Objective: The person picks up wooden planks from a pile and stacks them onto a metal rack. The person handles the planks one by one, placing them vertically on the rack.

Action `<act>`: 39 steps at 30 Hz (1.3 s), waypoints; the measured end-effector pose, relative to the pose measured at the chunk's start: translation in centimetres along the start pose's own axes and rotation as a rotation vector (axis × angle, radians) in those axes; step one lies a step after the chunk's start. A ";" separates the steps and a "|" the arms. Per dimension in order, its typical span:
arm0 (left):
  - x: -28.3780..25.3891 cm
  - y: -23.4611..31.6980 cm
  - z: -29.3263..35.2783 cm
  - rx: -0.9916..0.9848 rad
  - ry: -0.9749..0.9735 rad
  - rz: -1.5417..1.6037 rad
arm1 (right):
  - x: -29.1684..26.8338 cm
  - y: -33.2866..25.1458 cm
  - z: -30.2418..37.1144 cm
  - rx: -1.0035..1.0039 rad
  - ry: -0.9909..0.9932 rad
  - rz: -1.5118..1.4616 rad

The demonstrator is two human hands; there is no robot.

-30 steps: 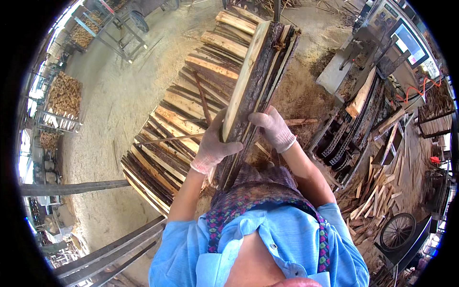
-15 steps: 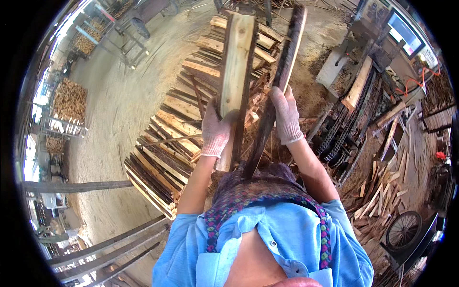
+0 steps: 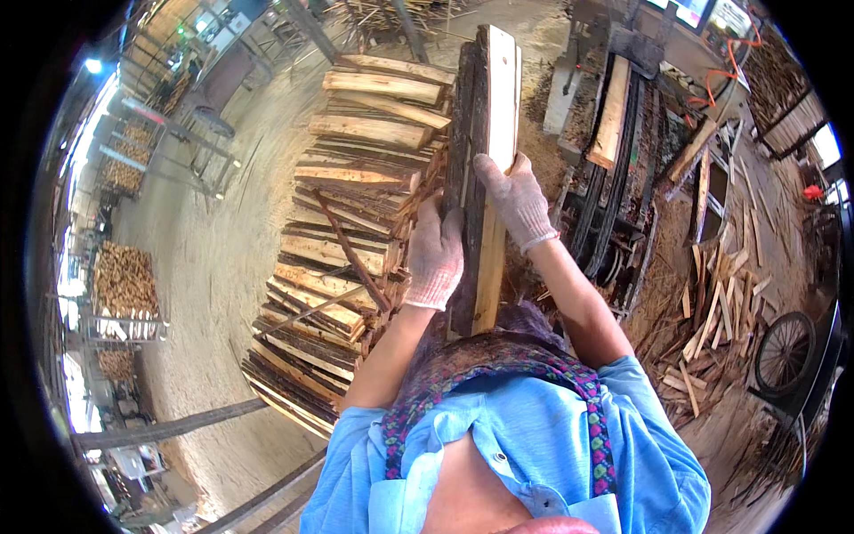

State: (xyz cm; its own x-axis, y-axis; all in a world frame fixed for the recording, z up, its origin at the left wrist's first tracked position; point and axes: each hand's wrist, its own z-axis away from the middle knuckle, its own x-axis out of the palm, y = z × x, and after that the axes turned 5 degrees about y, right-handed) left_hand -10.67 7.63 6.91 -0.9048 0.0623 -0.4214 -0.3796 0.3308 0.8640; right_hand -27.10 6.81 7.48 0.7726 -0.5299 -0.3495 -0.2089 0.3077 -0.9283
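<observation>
Two long rough-sawn boards stand side by side in front of my body, pressed together or nearly so. The left one, a dark bark-edged board (image 3: 460, 142), shows its brown edge. To its right is a pale board (image 3: 502, 98) with a bright sawn face and bark along one side. My left hand (image 3: 436, 254), in a dusty knit glove, grips the dark board low on its left side; some of its fingers are hidden. Higher up, my gloved right hand (image 3: 519, 203) is wrapped around the pale board from the right. The boards' lower ends are close to my apron (image 3: 498, 351).
A long row of stacked bark-edged boards (image 3: 356, 182) lies to the left. On the right, a chain conveyor (image 3: 614, 214) carries a single plank (image 3: 612, 116). Beyond it are a heap of wood offcuts (image 3: 725, 298) and a spoked wheel (image 3: 785, 351). Metal bars (image 3: 178, 425) cross the lower left.
The two boards were apart and spread like a V; they now stand side by side. The right board has turned to show its pale face. My view has shifted.
</observation>
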 end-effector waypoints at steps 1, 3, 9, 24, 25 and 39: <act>0.4 0.0 -0.1 -0.006 -0.013 0.005 | -0.7 -0.4 0.1 0.007 -0.016 -0.044; 1.5 0.7 0.8 0.108 0.025 0.021 | -1.7 -0.2 0.6 0.058 -0.054 -0.135; 3.8 4.3 0.1 -0.082 -0.322 -0.052 | -3.5 5.3 -0.7 0.003 -0.280 -0.767; 6.6 -0.8 -2.0 0.334 -0.469 -0.085 | -10.9 10.8 -1.8 0.288 0.221 -0.908; 5.3 -2.0 -1.6 0.208 -0.489 -0.026 | -12.6 12.5 -3.8 0.286 0.236 -0.886; -8.8 -13.4 12.7 -1.002 -0.039 0.225 | -20.7 14.8 -34.3 0.291 0.275 0.109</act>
State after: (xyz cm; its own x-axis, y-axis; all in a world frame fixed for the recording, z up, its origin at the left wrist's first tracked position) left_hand 4.88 14.57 -4.47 -0.9748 0.0618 -0.2143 -0.2047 -0.6289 0.7501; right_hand -66.76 -4.72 -3.37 0.5585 -0.6608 -0.5014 -0.0721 0.5635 -0.8230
